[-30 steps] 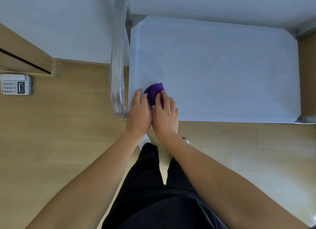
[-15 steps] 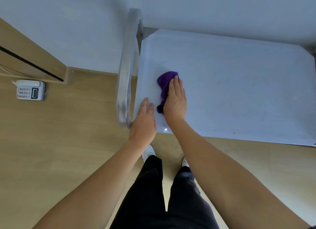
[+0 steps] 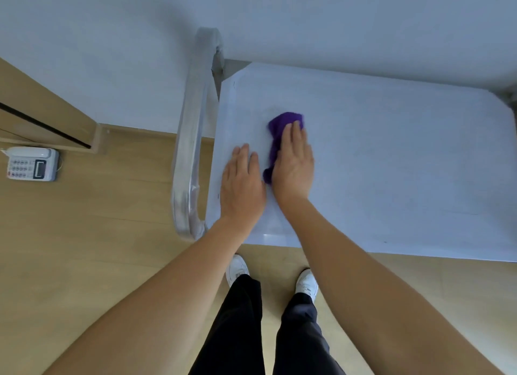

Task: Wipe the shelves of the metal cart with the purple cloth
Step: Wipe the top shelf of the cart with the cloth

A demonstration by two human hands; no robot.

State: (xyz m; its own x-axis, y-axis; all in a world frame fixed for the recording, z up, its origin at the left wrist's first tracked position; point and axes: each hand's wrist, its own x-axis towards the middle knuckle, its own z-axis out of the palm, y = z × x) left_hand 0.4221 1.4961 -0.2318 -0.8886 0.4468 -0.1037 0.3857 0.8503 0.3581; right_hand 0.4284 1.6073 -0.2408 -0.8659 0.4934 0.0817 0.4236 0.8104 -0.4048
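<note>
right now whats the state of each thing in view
purple cloth: bunched, pressed flat on the top shelf under the right hand
right hand: open, palm down on the cloth
left hand: open, flat on the shelf beside the cloth
top shelf: bare apart from cloth and hands
telephone: on the floor, handset on cradle

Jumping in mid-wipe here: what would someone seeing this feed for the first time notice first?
The purple cloth stands out against the pale top shelf of the cart, pressed flat under the right hand near the shelf's left end. The left hand lies flat on the shelf just beside it. Off to the left, a white desk phone sits on the wooden floor.
</note>
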